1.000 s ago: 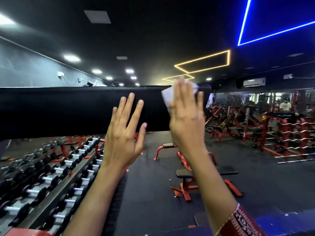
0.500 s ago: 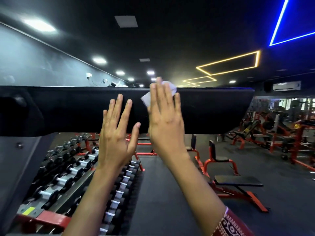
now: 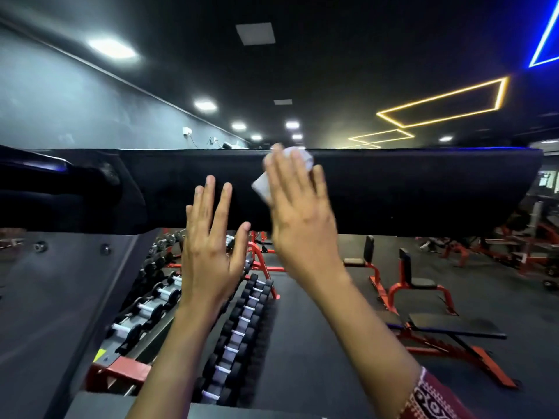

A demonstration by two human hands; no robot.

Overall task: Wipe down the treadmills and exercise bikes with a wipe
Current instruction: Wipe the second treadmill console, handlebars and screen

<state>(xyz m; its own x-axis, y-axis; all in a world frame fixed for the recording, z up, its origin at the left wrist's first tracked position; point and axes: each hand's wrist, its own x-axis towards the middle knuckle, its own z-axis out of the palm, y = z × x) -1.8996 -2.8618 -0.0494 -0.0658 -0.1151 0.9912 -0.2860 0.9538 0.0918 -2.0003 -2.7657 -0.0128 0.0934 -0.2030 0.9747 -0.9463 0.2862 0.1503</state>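
Note:
A wide black padded top panel (image 3: 408, 192) of an exercise machine spans the view at head height. My right hand (image 3: 302, 213) lies flat against it with straight fingers, pressing a white wipe (image 3: 263, 184) onto the black surface; the wipe shows past the fingertips and at the hand's left edge. My left hand (image 3: 211, 243) is raised beside it, fingers straight and spread, its fingertips at the panel's lower part; I cannot tell whether they touch. It holds nothing.
The machine's grey upright frame (image 3: 60, 297) fills the lower left. Behind it runs a dumbbell rack (image 3: 145, 309) with several black dumbbells. Red-framed benches (image 3: 417, 285) stand on the dark floor at right, with more red machines (image 3: 526, 246) beyond.
My right hand with the wipe has slid left along the black panel, and the view has swung left and closer. My left hand has stayed raised beside it.

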